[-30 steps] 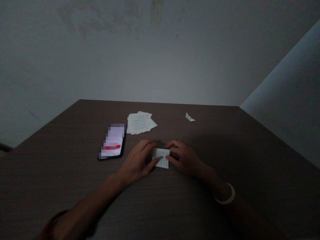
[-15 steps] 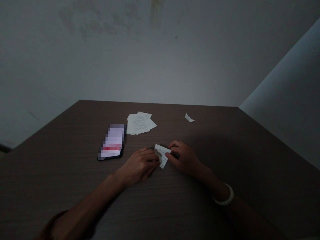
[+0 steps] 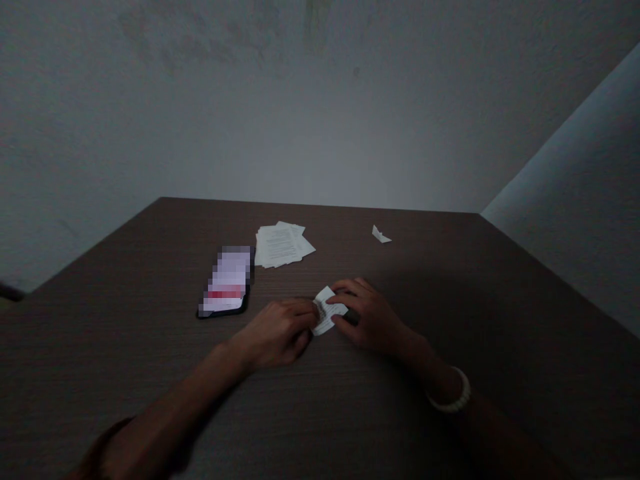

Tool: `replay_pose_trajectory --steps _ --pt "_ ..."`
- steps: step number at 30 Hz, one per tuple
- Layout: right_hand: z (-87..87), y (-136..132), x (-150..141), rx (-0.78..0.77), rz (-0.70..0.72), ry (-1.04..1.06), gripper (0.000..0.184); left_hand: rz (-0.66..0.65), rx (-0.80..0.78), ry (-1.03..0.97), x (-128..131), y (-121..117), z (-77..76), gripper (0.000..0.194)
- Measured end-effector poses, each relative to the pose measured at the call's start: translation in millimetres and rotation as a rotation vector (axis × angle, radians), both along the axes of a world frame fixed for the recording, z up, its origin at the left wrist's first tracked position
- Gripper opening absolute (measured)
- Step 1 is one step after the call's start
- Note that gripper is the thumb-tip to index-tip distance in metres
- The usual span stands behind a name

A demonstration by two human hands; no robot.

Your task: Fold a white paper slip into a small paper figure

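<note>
Slip (image 3: 327, 311) turned between left (image 3: 276, 332), right hands (image 3: 370, 315)

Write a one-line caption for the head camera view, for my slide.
Left hand and right hand hold a paper slip on a dark table, near a phone.

White is shown on the paper slip (image 3: 327, 311), marked with dark printed lines; the same scheme is seen on the paper stack (image 3: 281, 245). A fine dark-brown grain is displayed by the tabletop (image 3: 125, 347). The phone (image 3: 225, 280) is framed in black, its pixelated screen banded red on lilac.
</note>
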State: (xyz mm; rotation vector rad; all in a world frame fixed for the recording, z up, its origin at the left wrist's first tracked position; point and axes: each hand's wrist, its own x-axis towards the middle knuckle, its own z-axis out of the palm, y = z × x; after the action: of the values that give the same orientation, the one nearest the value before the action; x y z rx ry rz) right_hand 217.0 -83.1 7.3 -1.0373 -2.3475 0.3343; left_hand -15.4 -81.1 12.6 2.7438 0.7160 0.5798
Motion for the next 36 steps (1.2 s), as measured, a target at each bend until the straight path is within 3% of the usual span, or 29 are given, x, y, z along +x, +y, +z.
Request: replay_pose_trajectory --steps 6,10,16,23,36 --pt "-1.0 -2.3 0.1 -0.012 -0.04 0.009 0.036 -0.024 -0.04 0.019 -0.1 0.2 2.2 0.022" --pt "1.3 -4.5 0.4 -0.004 0.004 -0.026 0.039 -0.015 -0.052 0.02 -1.9 1.1 0.2 0.024" --pt "-4.5 -3.9 1.2 -0.013 0.055 -0.075 0.023 0.018 0.015 0.005 -7.1 7.3 -4.1 0.021" --pt "-8.6 -3.6 -1.7 -0.018 0.008 -0.036 0.013 0.024 0.014 0.011 -9.4 9.3 -3.5 0.023" --pt "-9.5 -7.2 -7.8 -0.049 -0.057 -0.046 0.039 -0.006 0.002 0.024 -7.0 7.3 1.2 0.019"
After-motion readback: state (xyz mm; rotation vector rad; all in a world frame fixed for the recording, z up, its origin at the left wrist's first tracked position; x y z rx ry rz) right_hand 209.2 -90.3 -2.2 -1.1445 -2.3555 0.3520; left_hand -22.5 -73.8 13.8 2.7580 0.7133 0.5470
